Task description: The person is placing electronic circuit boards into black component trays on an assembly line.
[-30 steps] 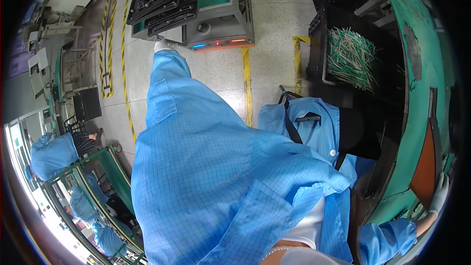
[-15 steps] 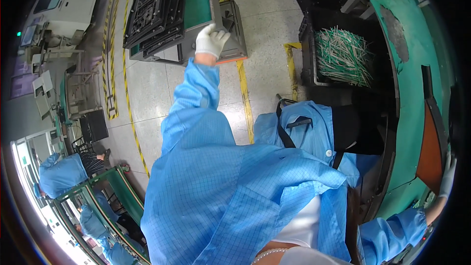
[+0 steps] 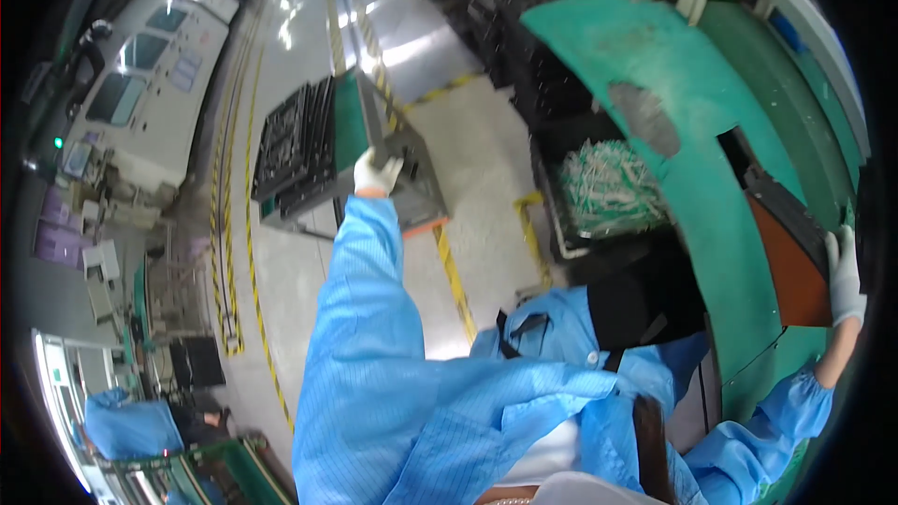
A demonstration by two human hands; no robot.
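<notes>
My left hand (image 3: 377,171), in a white glove, reaches forward to a dark metal cart (image 3: 421,168). Its fingers are curled at the near end of the cart's upright metal edge. Beside it on the cart stand several black frame-like trays (image 3: 297,140), leaning together next to a green surface (image 3: 348,122). Out at the far right, my right hand (image 3: 846,279), also gloved, lies with its fingers stretched along the edge of a brown panel with a black border (image 3: 788,257). That panel rests at the green bench (image 3: 692,65); the fingertips' underside is hidden.
A black bin (image 3: 554,201) holding thin green and whitish strips stands under the bench edge. Yellow-black tape lines (image 3: 254,290) run along the floor. White machines (image 3: 154,84) line the left side, and a person in blue (image 3: 136,425) is at the lower left.
My view has tilted up, showing more of the aisle. The left hand stays at the cart, its fingers now closer around the edge. My right hand remains beside the brown panel.
</notes>
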